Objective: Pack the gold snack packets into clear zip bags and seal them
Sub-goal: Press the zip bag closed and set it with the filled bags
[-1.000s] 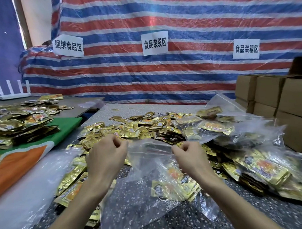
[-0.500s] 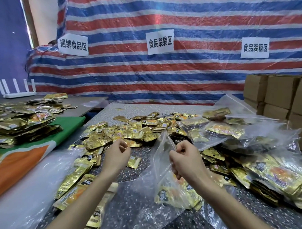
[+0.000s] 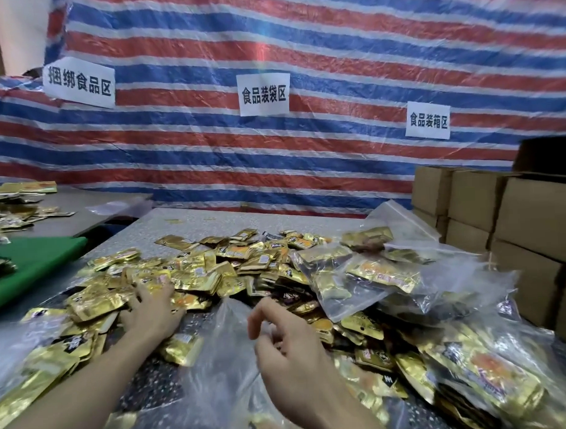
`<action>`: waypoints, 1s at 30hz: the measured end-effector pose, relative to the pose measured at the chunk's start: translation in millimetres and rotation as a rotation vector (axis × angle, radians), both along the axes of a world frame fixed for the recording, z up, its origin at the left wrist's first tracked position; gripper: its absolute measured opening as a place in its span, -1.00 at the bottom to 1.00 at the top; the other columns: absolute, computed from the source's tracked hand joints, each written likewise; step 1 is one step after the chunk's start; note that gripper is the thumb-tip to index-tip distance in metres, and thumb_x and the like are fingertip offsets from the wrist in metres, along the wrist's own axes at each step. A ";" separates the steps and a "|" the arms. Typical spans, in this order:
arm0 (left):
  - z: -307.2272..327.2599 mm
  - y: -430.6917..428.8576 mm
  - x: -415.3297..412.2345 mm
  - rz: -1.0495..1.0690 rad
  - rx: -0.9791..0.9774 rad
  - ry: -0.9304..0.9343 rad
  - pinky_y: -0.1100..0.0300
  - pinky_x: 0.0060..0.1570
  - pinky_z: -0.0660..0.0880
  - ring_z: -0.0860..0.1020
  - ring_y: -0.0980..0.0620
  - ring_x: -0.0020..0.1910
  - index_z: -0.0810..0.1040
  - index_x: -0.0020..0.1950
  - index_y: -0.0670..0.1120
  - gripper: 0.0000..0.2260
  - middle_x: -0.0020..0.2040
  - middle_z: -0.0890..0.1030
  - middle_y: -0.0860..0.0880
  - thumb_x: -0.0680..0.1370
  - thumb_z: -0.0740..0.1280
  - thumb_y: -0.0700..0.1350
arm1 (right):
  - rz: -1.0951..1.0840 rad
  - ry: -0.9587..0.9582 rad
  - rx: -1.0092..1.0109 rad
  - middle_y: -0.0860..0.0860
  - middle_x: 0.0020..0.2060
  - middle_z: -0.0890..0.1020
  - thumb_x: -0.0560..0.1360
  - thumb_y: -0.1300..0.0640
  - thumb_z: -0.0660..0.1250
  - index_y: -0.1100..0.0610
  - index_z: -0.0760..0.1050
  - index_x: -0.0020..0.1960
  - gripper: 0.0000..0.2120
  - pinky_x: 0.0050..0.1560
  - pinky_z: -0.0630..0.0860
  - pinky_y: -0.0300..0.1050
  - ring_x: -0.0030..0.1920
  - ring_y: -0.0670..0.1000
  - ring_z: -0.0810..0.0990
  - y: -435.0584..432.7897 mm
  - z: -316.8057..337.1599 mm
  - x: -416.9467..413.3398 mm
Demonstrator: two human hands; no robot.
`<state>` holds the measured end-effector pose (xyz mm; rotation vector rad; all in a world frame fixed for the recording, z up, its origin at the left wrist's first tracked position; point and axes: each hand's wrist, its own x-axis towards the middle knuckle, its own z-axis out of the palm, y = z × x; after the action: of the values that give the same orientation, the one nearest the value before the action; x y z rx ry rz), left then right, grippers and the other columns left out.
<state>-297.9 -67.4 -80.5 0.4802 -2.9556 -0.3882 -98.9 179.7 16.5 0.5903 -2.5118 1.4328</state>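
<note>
- Your left hand (image 3: 150,310) has let go of the bag mouth; fingers now spread on the loose gold packets (image 3: 194,275) (so more filling, no sealing yet).
- Clear zip bag (image 3: 216,361) sags between your separated hands, unsealed.
- Right hand (image 3: 288,352) is loosely curled over the bag; can't tell if it grips.

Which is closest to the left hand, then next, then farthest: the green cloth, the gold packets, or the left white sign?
1. Gold packets: right under the left hand, touching its fingers.
2. Green cloth: off to the left, apart from the hand.
3. Left white sign: far back, up on the stripy tarp.
</note>
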 end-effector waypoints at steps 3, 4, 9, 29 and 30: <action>1.7 -2.6 -0.9 -0.010 -0.027 0.014 -0.26 0.32 0.34 0.26 -0.40 0.42 0.37 0.41 0.07 -0.67 0.50 0.14 -0.32 0.66 0.15 0.06 | -0.011 -0.008 0.082 -0.18 -0.54 0.44 0.56 0.19 0.09 -0.05 0.52 -0.02 -0.74 -0.49 0.18 -0.28 -0.53 -0.13 0.33 2.3 3.5 -2.3; 3.3 -3.9 -0.1 -0.015 0.012 0.027 -0.25 0.30 0.37 0.30 -0.40 0.38 0.36 0.43 0.05 -0.67 0.46 0.21 -0.32 0.66 0.13 0.02 | -0.014 -0.020 0.112 -0.21 -0.56 0.46 0.53 0.20 0.10 -0.04 0.58 -0.01 -0.69 -0.51 0.19 -0.32 -0.54 -0.14 0.36 2.1 5.0 -3.1; 27.5 -11.7 16.6 -0.063 0.341 0.397 0.02 -0.26 0.57 0.61 -0.19 -0.23 0.35 0.47 -0.11 -0.66 -0.04 0.65 -0.19 0.68 0.10 -0.14 | -0.034 -0.114 0.225 -0.17 -0.52 0.41 0.53 0.17 0.09 -0.04 0.64 0.17 -0.60 -0.58 0.18 -0.38 -0.61 -0.21 0.38 -5.4 4.7 -2.3; 171.8 3.5 262.0 -0.520 1.199 0.428 0.10 -0.45 0.58 0.65 -0.20 -0.33 0.65 0.01 0.00 -0.66 -0.09 0.70 -0.17 0.28 0.53 -0.24 | -0.042 -0.247 0.139 -0.05 -0.05 0.61 0.35 0.20 0.39 -0.10 0.26 0.47 -0.27 -0.52 0.38 -0.31 -0.34 -0.15 0.55 -36.6 11.3 9.7; 169.4 6.1 267.4 -0.528 1.134 0.441 0.09 -0.42 0.59 0.68 -0.18 -0.30 0.65 -0.01 0.03 -0.68 -0.09 0.70 -0.14 0.31 0.53 -0.27 | -0.044 -0.239 0.137 -0.04 -0.06 0.61 0.30 0.18 0.41 -0.09 0.29 0.45 -0.24 -0.52 0.37 -0.30 -0.39 -0.17 0.53 -37.0 11.6 9.8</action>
<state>-30.5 -61.3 88.9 -0.3151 -2.1133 -1.9227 -89.0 142.7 28.1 0.4024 -2.8067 1.3980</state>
